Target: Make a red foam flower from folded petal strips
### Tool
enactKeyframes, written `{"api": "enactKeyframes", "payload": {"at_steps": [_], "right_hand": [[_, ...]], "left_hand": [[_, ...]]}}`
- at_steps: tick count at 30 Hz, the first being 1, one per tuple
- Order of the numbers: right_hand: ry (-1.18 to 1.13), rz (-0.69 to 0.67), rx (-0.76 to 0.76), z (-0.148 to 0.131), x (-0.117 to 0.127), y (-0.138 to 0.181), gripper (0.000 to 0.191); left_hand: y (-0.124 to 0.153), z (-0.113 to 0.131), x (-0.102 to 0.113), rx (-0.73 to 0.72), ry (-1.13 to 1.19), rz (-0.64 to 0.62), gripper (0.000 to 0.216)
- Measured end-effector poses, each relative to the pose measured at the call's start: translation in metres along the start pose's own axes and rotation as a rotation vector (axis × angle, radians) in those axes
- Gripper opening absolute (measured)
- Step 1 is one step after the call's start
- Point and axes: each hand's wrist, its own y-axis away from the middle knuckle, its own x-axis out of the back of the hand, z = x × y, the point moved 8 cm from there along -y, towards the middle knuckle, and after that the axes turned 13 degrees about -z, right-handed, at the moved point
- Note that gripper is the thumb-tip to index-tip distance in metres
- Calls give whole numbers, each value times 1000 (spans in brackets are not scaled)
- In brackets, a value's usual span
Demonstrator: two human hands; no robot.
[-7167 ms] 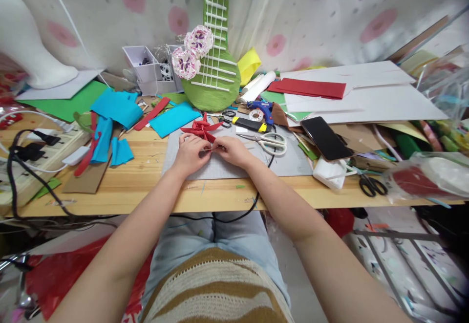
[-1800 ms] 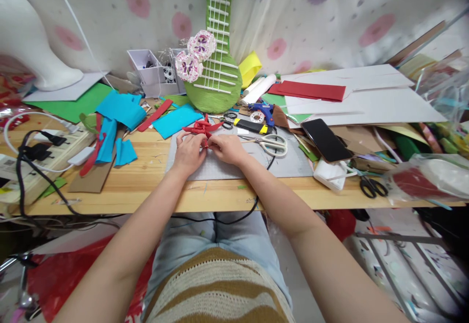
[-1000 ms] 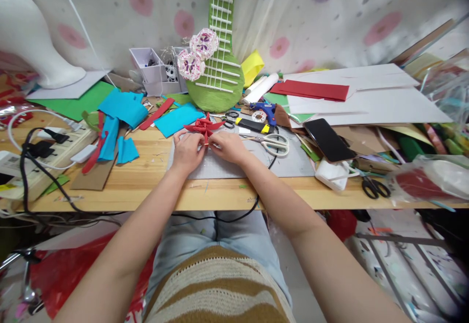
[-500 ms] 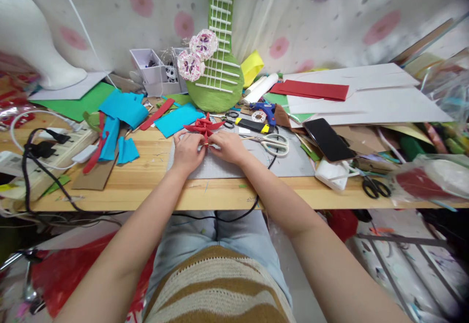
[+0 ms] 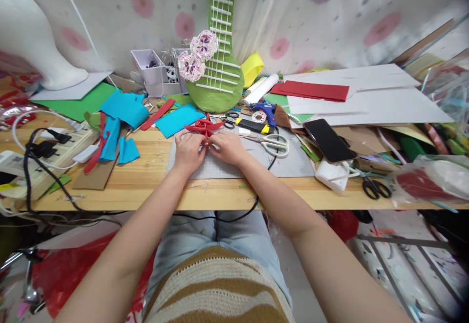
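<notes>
A red paper flower (image 5: 205, 126) with pointed petals rises between my hands, its petals facing away from me. My left hand (image 5: 189, 149) pinches its near end from the left, fingers bent. From the other side, my right hand (image 5: 227, 147) grips the same end, the fingertips of both hands almost meeting. What lies right between the fingertips is partly hidden. Both hands are over a grey cutting mat (image 5: 289, 166). White-handled scissors (image 5: 276, 145) and a yellow-black utility knife (image 5: 254, 126) lie on the mat to the right.
Behind stands a green paper guitar (image 5: 216, 88). Blue crepe paper (image 5: 124, 108) and a power strip (image 5: 62, 152) lie left. A blue glue gun (image 5: 267, 110), a phone (image 5: 328, 139), black scissors (image 5: 376, 187) and white boards (image 5: 384, 103) are on the right. A black cable hangs over the table edge.
Almost nothing differs. The fingertips have shifted slightly at the near end of the red flower, and both hands keep their hold.
</notes>
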Motion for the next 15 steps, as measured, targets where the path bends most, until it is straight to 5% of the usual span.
{"api": "enactKeyframes", "payload": {"at_steps": [7,15], "right_hand": [[-122,-13,-37,9,0,1,15],[-533,-100,-194,26,-4,0,17]], "left_hand": [[0,-2,1,-18,-8,-31,6],[0,7,-1,-119,-122,-19,16]]}}
